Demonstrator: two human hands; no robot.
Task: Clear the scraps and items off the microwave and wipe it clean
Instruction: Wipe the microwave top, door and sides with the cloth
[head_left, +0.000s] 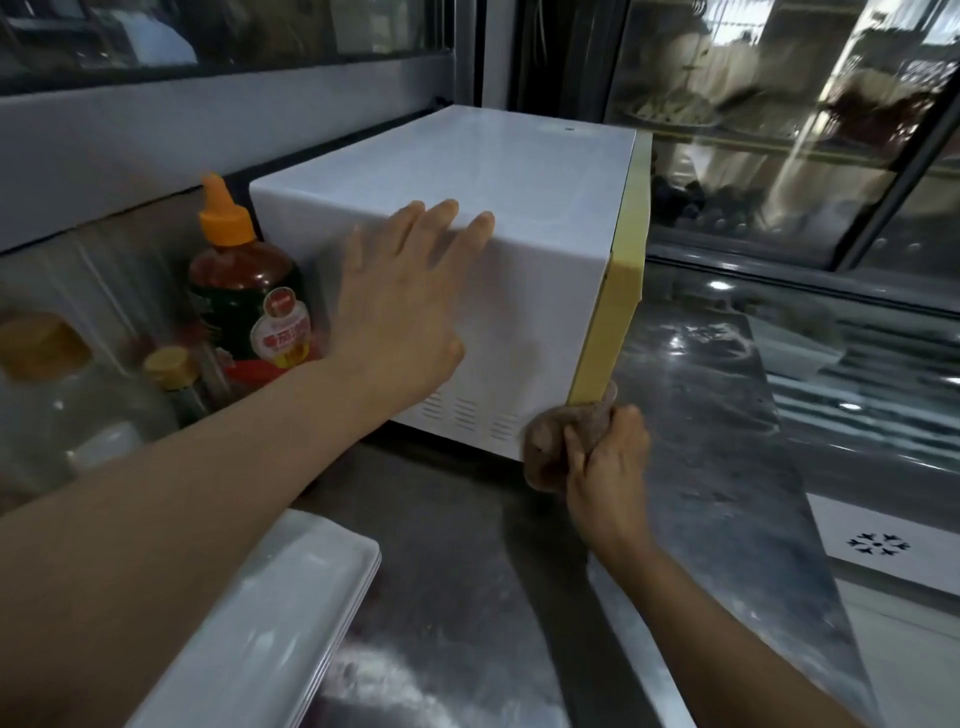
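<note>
1. White metal makes up the top and near side of the microwave (467, 171), which stands on a steel desk (467, 597) with its yellow front frame (626, 244) facing right.
2. The left hand (400, 306) lies flat against the near side panel, its fingers straight and spread, the fingertips reaching up over the top edge; its grip is released and holds nothing.
3. The right hand (608, 462) is at the lower front corner of the microwave, its grip clenched around a brownish cloth (556, 441).
4. The cloth is bunched up and touches the bottom corner where the white side meets the yellow frame.
5. Rows of small vent slots (467, 413) run along the lower part of the side panel, between the two hands.
6. The top of the microwave is bare and white, with one small dark dot near its back edge.
7. A sauce bottle (249, 291) with an orange nozzle cap stands just beside the microwave on its left, partly behind the left wrist.
8. Further left are blurred jars with yellow lids (166, 366).
9. White trays (291, 613) are stacked at the near edge of the desk, under the left forearm.
10. A glass-fronted cabinet (779, 130) stands behind and to the right.
</note>
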